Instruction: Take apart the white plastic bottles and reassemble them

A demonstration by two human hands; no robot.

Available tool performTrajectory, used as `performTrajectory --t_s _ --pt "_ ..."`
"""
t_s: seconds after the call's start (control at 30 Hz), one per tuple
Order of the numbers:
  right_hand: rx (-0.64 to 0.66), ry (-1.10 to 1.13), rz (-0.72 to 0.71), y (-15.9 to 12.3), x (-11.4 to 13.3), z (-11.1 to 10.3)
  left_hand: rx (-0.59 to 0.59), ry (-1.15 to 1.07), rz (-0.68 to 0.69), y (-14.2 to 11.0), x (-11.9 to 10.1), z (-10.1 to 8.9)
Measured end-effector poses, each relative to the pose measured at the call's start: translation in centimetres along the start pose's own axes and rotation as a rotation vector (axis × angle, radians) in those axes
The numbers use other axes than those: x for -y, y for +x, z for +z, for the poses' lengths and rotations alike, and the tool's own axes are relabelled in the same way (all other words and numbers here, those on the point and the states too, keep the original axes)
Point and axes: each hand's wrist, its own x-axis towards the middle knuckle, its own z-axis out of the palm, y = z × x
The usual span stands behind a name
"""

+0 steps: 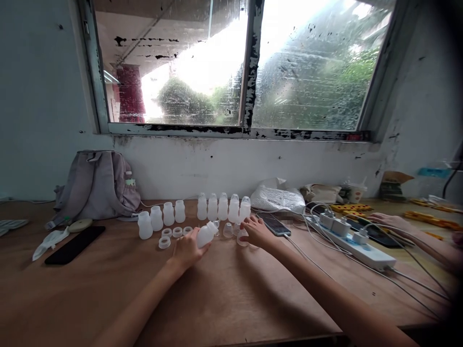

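Observation:
A frosted white baby bottle (206, 234) with a nipple on its neck lies tilted to the right in my left hand (188, 248), whose fingers are wrapped round it. My right hand (257, 231) is at a group of clear dome caps, its fingers and thumb around one clear cap (242, 237); another clear cap (227, 230) stands just left of it. Collar rings (165, 242) lie to the left of my left hand. Behind them, several open frosted bottles (145, 225) stand upright. At the back middle is a row of capped bottles (223, 207).
On the left are a grey backpack (96, 185) and a black phone (75, 245). Right of my right hand lie a charging phone (274, 224), a silvery bag (278, 197) and a white power strip (356, 246) with trailing cables. Another person's hand (392, 222) is at far right.

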Motion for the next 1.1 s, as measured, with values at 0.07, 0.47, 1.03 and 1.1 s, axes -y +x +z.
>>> performTrajectory --t_s 0.07,0.47,1.03,1.1 --pt "-0.020 0.064 0.010 0.1 0.9 -0.2 -0.023 0.070 0.028 -0.4 0.1 0.3" --pt "-0.197 0.637 0.164 1.1 10.5 3.3 0.000 -0.098 0.042 -1.5 -0.2 1.0" --pt "-0.016 1.227 0.071 1.3 8.5 3.0 0.492 -1.170 -0.174 -0.7 1.7 -1.0" --pt "-0.009 1.268 0.082 1.3 8.1 3.2 0.515 -1.186 -0.206 -0.2 2.7 -1.1"
